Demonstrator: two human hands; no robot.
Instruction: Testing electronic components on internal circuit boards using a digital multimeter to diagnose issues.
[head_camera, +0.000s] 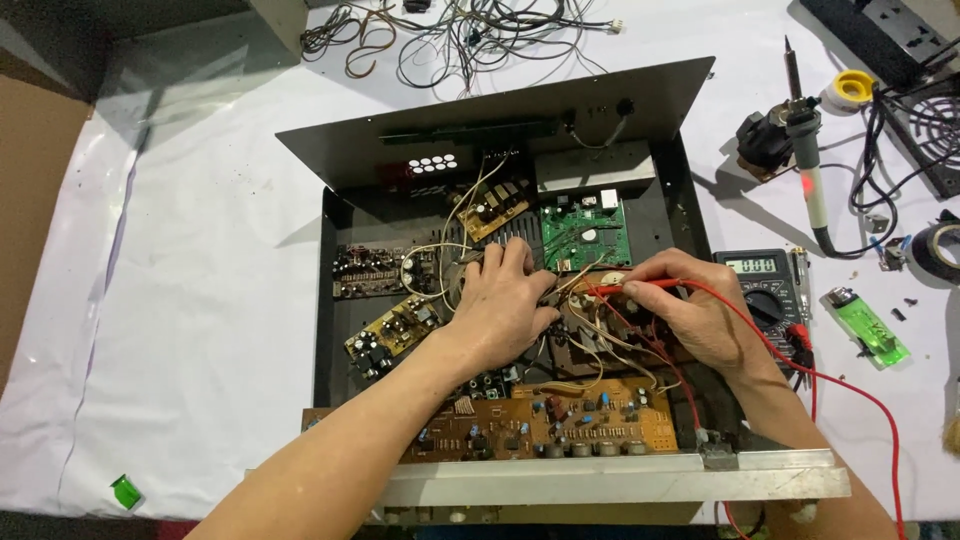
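Right hand (705, 315) pinches a red probe (640, 286) — light, stiff, best held by its insulated shaft — tip toward 9 o'clock at the chassis (330, 300) centre. Left hand (505, 305) curls shut among the wires (590, 335); what it holds, I cannot tell — they look thin, fragile.

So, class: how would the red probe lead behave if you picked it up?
The red lead probably flops, since it curves loosely across the table. It looks thin, so likely light. Pulling it might tug the meter or the probe in the right hand.

Wires (590, 330) and boards (560, 420) crowding chassis (325, 300)
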